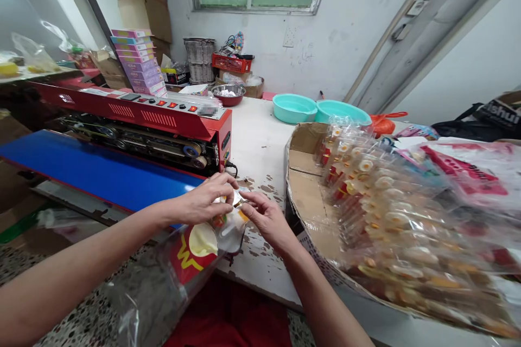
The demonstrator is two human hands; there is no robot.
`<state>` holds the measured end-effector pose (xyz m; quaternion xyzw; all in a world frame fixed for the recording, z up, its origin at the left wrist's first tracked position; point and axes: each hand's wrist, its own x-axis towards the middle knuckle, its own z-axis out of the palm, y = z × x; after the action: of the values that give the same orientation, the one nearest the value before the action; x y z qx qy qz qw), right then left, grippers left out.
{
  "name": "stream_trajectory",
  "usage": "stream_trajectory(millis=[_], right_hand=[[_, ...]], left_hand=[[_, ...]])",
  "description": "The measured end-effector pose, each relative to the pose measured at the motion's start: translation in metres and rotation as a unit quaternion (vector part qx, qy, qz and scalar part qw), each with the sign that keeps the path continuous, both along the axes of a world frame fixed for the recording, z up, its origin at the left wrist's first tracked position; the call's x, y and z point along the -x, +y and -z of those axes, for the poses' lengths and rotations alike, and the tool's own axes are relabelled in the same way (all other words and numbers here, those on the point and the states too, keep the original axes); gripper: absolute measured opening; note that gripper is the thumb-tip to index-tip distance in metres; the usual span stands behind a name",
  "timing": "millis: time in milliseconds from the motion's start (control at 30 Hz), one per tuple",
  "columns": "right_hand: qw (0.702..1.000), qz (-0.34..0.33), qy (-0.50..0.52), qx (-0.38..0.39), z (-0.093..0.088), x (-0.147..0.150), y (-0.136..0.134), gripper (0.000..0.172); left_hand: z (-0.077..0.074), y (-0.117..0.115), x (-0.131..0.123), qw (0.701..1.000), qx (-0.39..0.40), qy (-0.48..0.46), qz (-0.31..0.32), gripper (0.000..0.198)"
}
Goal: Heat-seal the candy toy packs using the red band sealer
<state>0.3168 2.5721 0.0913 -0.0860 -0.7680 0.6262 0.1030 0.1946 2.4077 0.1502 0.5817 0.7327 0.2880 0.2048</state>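
A clear plastic bag (142,298) hangs over the near table edge in front of me. Within it shows a red piece with a yellow zigzag and a pale round area (195,249), plus small colourful pieces partly hidden by fingers. My left hand (207,198) comes over the bag's upper part, fingers bent and closed on it. From the right, my right hand (266,219) pinches the same end between thumb and fingers, close to the left fingertips. A small whitish and dark bit shows between the hands; its kind is unclear.
A red band sealing machine (175,119) with a blue conveyor belt (93,165) stands left. At right, a cut-down cardboard box (305,190) holds rows of filled clear packets (386,211). Turquoise basins (293,109), a steel bowl (228,96) and stacked pink-purple boxes (140,68) sit behind.
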Motion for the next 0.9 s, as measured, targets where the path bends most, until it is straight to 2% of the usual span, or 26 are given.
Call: stream_trajectory(millis=[167,300,433,533,633,700,733,800,867,900], right_hand=[[0.997,-0.073,0.007,-0.025,-0.008,0.001,-0.004,0.036],[0.992,-0.125,-0.001,0.014,-0.016,0.004,-0.003,0.033],[0.992,-0.083,-0.018,0.098,-0.021,0.007,0.002,0.035],[0.982,-0.044,-0.051,0.176,-0.021,0.008,0.007,0.04],[0.973,-0.036,-0.081,0.212,-0.019,0.008,0.01,0.043],[0.968,-0.021,-0.092,0.232,-0.019,0.009,0.01,0.044],[0.967,-0.01,-0.092,0.238,-0.019,0.009,0.01,0.045],[0.968,0.017,-0.083,0.237,-0.021,0.011,0.008,0.045],[0.971,0.043,-0.075,0.221,-0.023,0.013,0.007,0.046],[0.973,0.051,-0.072,0.215,-0.024,0.014,0.007,0.046]], left_hand=[[-0.003,0.017,0.001,1.0,-0.015,-0.006,-0.021,0.027],[0.001,0.025,0.002,0.993,-0.018,-0.095,-0.064,0.032],[0.005,0.025,0.003,0.987,-0.05,-0.11,-0.104,0.026],[0.003,0.022,0.003,0.984,-0.05,-0.128,-0.111,0.019],[0.002,0.02,0.004,0.984,-0.056,-0.136,-0.104,0.018],[0.004,0.019,0.003,0.979,-0.08,-0.142,-0.12,0.02],[0.006,0.017,0.003,0.973,-0.106,-0.143,-0.148,0.019],[0.013,0.012,0.003,0.943,-0.165,-0.154,-0.245,0.02],[0.022,0.005,0.002,0.895,-0.183,-0.236,-0.331,0.038],[0.027,0.001,0.001,0.871,-0.168,-0.305,-0.347,0.045]])
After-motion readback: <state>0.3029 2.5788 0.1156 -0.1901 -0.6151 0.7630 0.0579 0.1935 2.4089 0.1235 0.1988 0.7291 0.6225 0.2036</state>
